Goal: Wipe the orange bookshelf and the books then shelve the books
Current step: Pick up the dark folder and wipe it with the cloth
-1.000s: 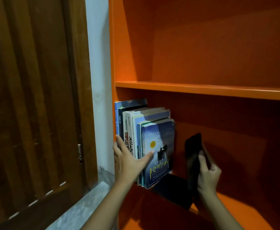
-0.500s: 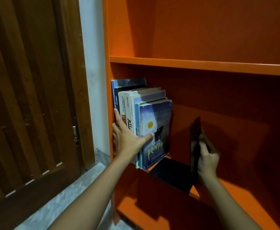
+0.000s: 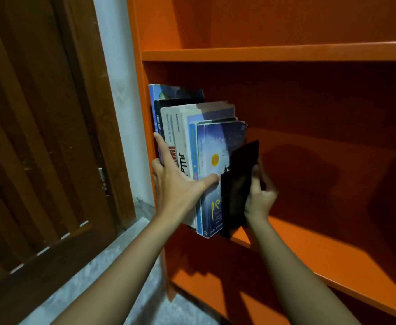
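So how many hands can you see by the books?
2. The left hand presses flat on the spines of the upright books, thumb on the front cover. The right hand grips the black bookend beside the front book.

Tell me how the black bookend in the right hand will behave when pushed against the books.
The black bookend is a thin flat plate showing no bend in the right hand, so probably stiff. Being thin, it is likely light. On the smooth orange shelf it may slide if the books, braced by the left hand, lean on it.
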Tool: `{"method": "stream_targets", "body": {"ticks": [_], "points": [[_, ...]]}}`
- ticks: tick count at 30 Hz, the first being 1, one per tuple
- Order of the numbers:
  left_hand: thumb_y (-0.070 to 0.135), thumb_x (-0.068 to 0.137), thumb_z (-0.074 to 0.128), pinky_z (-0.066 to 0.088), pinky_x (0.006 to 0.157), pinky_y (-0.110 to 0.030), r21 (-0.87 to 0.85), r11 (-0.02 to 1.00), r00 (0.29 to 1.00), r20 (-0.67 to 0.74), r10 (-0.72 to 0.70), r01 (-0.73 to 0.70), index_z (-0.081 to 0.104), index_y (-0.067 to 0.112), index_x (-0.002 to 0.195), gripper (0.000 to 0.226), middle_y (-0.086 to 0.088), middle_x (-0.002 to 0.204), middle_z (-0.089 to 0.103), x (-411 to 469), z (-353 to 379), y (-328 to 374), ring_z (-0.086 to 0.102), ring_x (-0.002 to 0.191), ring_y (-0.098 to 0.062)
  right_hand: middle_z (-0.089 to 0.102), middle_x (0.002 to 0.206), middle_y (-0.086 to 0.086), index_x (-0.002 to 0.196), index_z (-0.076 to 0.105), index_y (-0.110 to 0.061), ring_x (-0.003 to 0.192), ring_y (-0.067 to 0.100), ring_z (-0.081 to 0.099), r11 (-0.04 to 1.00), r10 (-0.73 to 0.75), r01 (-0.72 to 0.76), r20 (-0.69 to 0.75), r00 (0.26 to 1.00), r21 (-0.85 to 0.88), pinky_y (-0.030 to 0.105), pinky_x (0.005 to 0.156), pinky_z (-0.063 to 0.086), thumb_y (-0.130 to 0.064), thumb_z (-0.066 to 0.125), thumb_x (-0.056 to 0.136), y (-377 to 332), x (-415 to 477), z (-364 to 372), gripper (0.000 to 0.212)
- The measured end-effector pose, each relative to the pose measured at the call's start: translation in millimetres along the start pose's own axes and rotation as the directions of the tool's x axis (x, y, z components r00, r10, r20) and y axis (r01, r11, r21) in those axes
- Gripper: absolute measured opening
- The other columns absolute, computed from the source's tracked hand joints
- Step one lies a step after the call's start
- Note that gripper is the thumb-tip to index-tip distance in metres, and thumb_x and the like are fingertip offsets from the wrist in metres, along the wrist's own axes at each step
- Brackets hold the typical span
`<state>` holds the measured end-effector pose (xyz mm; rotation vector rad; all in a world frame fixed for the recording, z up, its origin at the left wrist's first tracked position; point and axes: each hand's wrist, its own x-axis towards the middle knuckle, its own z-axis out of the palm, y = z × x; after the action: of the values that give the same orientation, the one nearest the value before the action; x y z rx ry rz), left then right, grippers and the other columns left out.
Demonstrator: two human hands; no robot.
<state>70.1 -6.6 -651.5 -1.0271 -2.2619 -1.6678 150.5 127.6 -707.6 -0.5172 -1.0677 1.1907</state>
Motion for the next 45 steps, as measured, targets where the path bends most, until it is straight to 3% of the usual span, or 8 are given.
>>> {"method": "stream_targets", "body": {"ticks": [11,16,27,30,33,36,39,45], "points": [[0.092,0.063,0.021,0.01,0.108,-0.037,0.027,0.985,0.975,-0.142,0.17,-0.167,-0.016,0.028,0.145,0.111,-0.009,0.151,0.003,0,11,-40,0.007,0.139,-0.018,0.063,0.109,0.002,0.123,0.061,-0.01,0.103,0.007,0.057,0.996,0.024,-0.024,-0.006,1.0,-0.082,0.033,0.093,0.044,-0.022,0.055,0.091,42,-13,58,0.035],[0.085,0.074,0.016,0.011,0.111,-0.044,0.034,0.981,0.939,-0.285,0.194,-0.193,0.003,0.024,0.148,0.097,-0.014,0.155,0.004,3,31,-43,0.007,0.141,-0.02,0.059,0.117,0.009,0.118,0.059,0.003,0.103,0.013,0.049,0.994,0.055,-0.053,0.022,0.998,-0.094,0.039,0.092,0.041,-0.054,0.047,0.083,49,-22,56,0.068],[0.074,0.084,0.009,-0.003,0.116,-0.046,0.082,0.978,0.91,-0.357,0.21,-0.193,0.015,0.01,0.147,0.091,-0.019,0.156,0.004,19,50,-51,-0.003,0.146,-0.027,0.053,0.099,0.004,0.097,0.058,-0.013,0.094,0.015,0.044,0.99,0.053,-0.049,0.031,0.998,-0.133,0.034,0.084,0.036,-0.047,0.044,0.082,60,-19,70,0.039],[0.074,0.084,0.007,-0.004,0.116,-0.046,0.087,0.973,0.928,-0.295,0.228,-0.212,0.003,0.017,0.148,0.086,-0.015,0.157,-0.005,23,50,-53,-0.01,0.145,-0.022,0.056,0.105,0.002,0.098,0.058,-0.016,0.098,0.018,0.05,0.983,0.065,-0.056,0.046,0.997,-0.177,0.037,0.085,0.038,-0.048,0.044,0.086,59,-20,69,0.036],[0.076,0.082,0.004,-0.007,0.116,-0.047,0.128,0.965,0.955,-0.164,0.247,-0.228,-0.01,0.022,0.147,0.086,-0.01,0.156,-0.018,22,42,-57,-0.018,0.144,-0.021,0.046,0.139,-0.006,0.136,0.047,-0.014,0.13,0.008,0.041,0.986,0.019,-0.002,0.1,0.995,-0.168,0.017,0.105,0.031,-0.02,0.041,0.099,40,-25,66,0.038],[0.079,0.079,0.004,-0.008,0.115,-0.046,0.137,0.963,0.971,-0.039,0.238,-0.231,-0.015,0.026,0.146,0.088,-0.007,0.154,-0.027,17,26,-57,-0.024,0.142,-0.017,0.048,0.137,-0.003,0.138,0.044,-0.011,0.127,0.009,0.043,0.97,0.068,-0.024,0.176,0.982,-0.241,0.006,0.095,0.034,-0.02,0.04,0.1,27,-30,57,0.039],[0.079,0.079,0.012,-0.005,0.115,-0.048,0.141,0.967,0.976,0.076,0.202,-0.211,-0.019,0.03,0.145,0.088,-0.004,0.152,-0.031,12,9,-49,-0.026,0.141,-0.017,0.06,0.121,0.019,0.129,0.052,-0.003,0.116,0.032,0.053,0.916,0.092,0.006,0.225,0.97,-0.401,0.029,0.094,0.04,-0.032,0.045,0.097,16,-40,46,0.044],[0.06,0.089,0.04,0.012,0.116,-0.049,0.196,0.976,0.958,0.284,0.038,-0.097,-0.011,0.032,0.148,0.083,-0.005,0.156,-0.018,1,-26,-32,-0.006,0.145,-0.026,0.039,0.142,0.02,0.141,0.036,-0.003,0.131,0.031,0.037,0.689,0.221,0.142,0.392,0.893,-0.711,0.025,0.105,0.024,-0.007,0.048,0.094,-22,-51,33,0.049]]}}
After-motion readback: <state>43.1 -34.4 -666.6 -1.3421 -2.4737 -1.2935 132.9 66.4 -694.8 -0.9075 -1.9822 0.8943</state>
